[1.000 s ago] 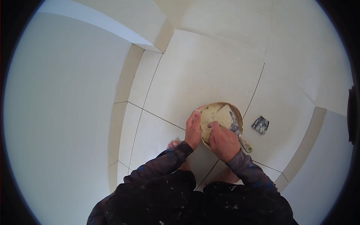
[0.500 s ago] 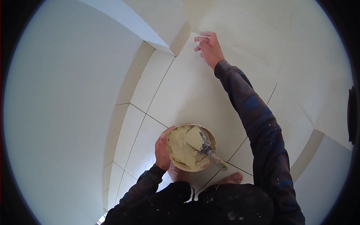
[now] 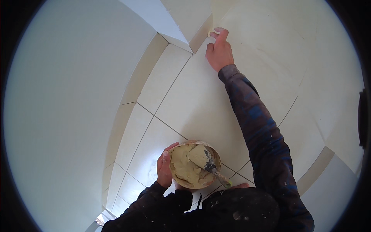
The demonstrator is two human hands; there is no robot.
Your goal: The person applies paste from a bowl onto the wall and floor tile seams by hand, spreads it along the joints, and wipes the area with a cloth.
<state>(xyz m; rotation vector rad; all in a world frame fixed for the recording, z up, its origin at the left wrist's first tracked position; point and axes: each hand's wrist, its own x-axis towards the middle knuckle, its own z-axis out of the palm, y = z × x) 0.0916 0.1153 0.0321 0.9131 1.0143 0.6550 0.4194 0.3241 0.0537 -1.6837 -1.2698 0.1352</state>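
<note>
Bucket, round and tan [image 3: 216,154], pale-yellow paste [image 3: 181,166] inside, near centre; my left fingers [image 3: 165,155] along its left side, can't tell if gripping. Right fingers [image 3: 223,35] bent, spread, paste-tipped, by far beige tile skirting [image 3: 201,35]: I'd press lightly.

I look through the left of two fisheye cameras on the person's head, facing steeply down at the tiled floor [image 3: 193,96]. The lens sits above the lap [image 3: 243,208] at the lower edge, near enough to frame the left hand [image 3: 164,170] low and the right hand [image 3: 220,52] toward the top, and it bends the skirting [image 3: 143,71] at left.
</note>
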